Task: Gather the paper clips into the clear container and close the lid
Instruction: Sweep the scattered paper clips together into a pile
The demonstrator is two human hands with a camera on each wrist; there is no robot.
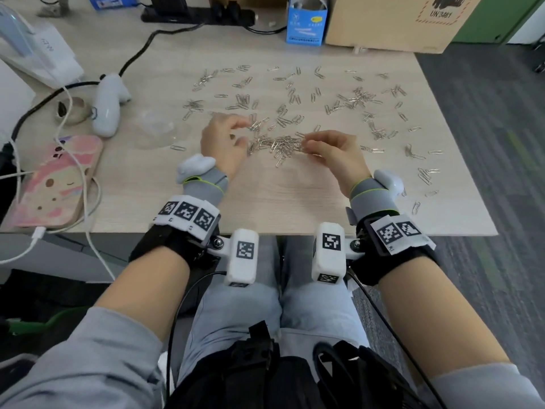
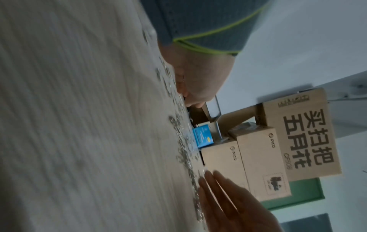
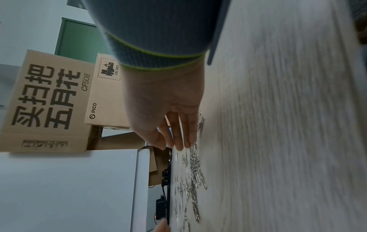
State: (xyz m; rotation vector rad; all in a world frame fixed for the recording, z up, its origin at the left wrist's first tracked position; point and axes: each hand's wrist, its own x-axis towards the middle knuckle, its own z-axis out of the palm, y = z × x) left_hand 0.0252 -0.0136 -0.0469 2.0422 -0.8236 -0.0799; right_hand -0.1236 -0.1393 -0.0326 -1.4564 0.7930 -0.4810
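Edges of the pale wood-grain desk (image 1: 295, 196) run close by: the near one just beyond both wrists, the right one dropping to grey carpet (image 1: 486, 143), with bare wood between the near edge and the hands. Silver wire paper clips (image 1: 280, 146) lie scattered over the far and right parts of the desk, the thickest heap sitting between the hands. The left hand (image 1: 222, 141) and right hand (image 1: 334, 153) flank that heap with fingers relaxed and slightly bent, touching the clips from either side without gripping any. The clear plastic container (image 1: 153, 128) rests on the desk just left of the left hand; its contents and lid cannot be made out. Farther left are a pink patterned phone (image 1: 56, 184) with white cables. Brown cardboard boxes (image 1: 395, 22) and a small blue carton (image 1: 306, 25) stand along the far edge.
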